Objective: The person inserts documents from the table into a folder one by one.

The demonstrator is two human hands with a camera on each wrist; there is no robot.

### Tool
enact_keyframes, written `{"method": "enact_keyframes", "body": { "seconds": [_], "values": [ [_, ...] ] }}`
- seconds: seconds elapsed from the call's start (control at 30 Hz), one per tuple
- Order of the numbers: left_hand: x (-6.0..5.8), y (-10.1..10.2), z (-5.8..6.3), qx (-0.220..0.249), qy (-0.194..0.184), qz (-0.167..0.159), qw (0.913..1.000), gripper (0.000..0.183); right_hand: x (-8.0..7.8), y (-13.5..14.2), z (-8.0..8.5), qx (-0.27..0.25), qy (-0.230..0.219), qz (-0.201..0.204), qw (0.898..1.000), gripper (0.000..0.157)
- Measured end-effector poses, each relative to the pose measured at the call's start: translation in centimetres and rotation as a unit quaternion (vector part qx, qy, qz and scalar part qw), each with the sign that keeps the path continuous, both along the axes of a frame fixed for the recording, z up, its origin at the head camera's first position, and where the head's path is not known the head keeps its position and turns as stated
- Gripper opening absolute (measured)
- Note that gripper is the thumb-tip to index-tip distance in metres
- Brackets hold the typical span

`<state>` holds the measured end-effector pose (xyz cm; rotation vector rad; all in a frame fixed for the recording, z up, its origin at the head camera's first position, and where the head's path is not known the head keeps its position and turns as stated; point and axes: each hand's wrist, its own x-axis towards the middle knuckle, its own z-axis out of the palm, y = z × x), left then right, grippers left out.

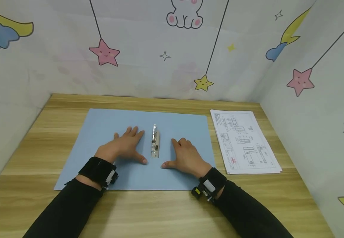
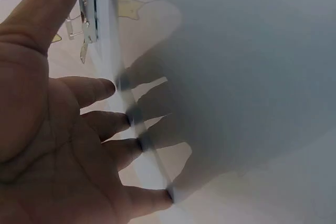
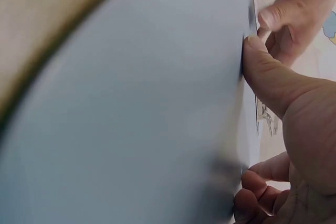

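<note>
A light blue folder or board [image 1: 178, 122] lies flat on the table, with a narrow shiny metal file clip [image 1: 155, 142] upright along its middle. My left hand [image 1: 125, 144] is spread to the left of the clip, its fingertips touching the blue surface. To the right of the clip, my right hand [image 1: 188, 157] rests its thumb and fingertips on the same surface, the fingers slightly bent. Neither hand holds anything. The left wrist view shows the clip [image 2: 90, 17] from the side, with thin metal parts sticking up. In the right wrist view it [image 3: 266, 116] is partly hidden behind the thumb.
A stack of white sheets [image 1: 246, 142] printed with technical drawings lies on the right of the wooden table [image 1: 148, 215]. Pale cloth walls [image 1: 148, 76] with stars and clouds stand close behind and at both sides. Each wrist wears a black band with a small camera.
</note>
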<state>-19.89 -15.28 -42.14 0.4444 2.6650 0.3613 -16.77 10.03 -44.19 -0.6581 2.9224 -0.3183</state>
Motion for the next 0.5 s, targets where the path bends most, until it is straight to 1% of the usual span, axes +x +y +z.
{"method": "enact_keyframes", "body": {
  "seconds": [0.07,0.2,0.27,0.5],
  "values": [
    [0.5,0.1,0.0,-0.011,-0.001,0.003,0.9999,0.127,-0.1,0.0,0.0,-0.001,-0.001,0.004,1.000,0.110],
    [1.3,0.6,0.2,-0.023,-0.012,0.023,0.9994,0.127,-0.4,0.0,0.0,-0.008,-0.007,0.012,1.000,0.110],
    [1.5,1.0,0.4,-0.025,-0.014,0.033,0.9990,0.127,-0.5,0.0,0.0,-0.012,-0.007,0.011,1.000,0.110],
    [1.6,2.1,0.4,-0.035,-0.015,0.041,0.9984,0.129,-0.5,-0.3,-0.4,-0.006,0.001,0.006,1.000,0.111]
  ]
}}
